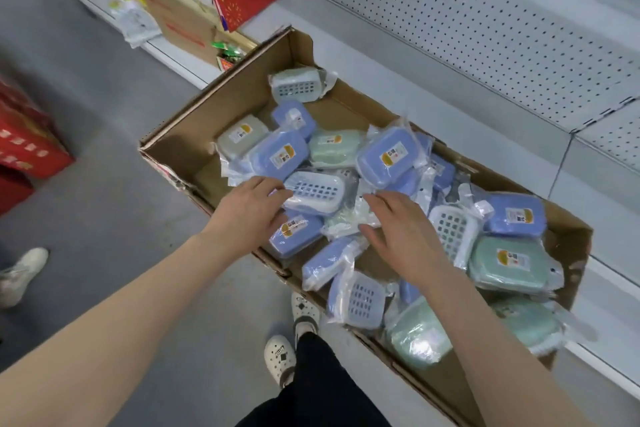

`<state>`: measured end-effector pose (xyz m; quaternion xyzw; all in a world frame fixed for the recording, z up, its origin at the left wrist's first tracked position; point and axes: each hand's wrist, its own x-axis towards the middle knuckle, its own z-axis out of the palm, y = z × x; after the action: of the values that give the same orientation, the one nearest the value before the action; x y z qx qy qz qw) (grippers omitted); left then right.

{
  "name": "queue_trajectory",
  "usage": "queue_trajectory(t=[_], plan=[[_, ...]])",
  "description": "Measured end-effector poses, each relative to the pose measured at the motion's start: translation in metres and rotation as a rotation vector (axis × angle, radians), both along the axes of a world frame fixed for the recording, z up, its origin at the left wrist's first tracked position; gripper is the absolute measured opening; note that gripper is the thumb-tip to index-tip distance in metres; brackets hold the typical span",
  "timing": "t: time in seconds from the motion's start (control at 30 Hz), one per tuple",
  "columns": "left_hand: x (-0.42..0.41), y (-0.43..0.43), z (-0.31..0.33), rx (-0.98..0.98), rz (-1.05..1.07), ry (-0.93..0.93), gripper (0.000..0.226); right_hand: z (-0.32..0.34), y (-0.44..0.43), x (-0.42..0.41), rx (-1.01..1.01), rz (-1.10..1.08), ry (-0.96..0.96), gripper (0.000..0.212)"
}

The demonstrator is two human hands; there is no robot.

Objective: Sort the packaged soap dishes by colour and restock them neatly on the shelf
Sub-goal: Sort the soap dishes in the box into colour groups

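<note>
We find the packaged soap dishes (384,163) lying mixed in an open cardboard box (214,104) on the floor, pushed against the base of the white shelf (415,87). Blue, green and pale pieces are jumbled together, some label-up, some showing the perforated underside. The shelf deck beside the box holds none of them, and the pegboard back (485,28) is bare.

The left hand (249,208) reaches over the near wall of the box, fingers spread and loosely curled, resting on a wrapped dish with its white grid face (315,191) upward; we see contact but no closed grasp. The right hand (401,229) lies palm-down, fingers extended, over a crumpled wrapper at the pile's centre, holding nothing that we can confirm.

In our judgement the work stands at the opening step: picking through the pile, no colour yet separated. The next move calls for closing on one dish, by choice a blue one since these are most numerous and lie on top, and lifting it clear without dragging neighbouring wrappers. The slick film may slip.
</note>
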<state>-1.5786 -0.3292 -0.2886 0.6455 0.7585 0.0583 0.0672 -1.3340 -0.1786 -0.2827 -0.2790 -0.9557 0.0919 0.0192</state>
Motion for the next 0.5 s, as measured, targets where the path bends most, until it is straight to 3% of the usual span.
queue_trajectory(t=[0.27, 0.5], plan=[[-0.068, 0.048, -0.017, -0.032, 0.058, -0.007, 0.059, -0.007, 0.071, -0.087, 0.067, 0.005, 0.063, 0.05], [-0.128, 0.068, -0.052, 0.011, 0.17, -0.073, 0.044, -0.035, 0.105, -0.164, -0.026, -0.027, -0.212, 0.061]])
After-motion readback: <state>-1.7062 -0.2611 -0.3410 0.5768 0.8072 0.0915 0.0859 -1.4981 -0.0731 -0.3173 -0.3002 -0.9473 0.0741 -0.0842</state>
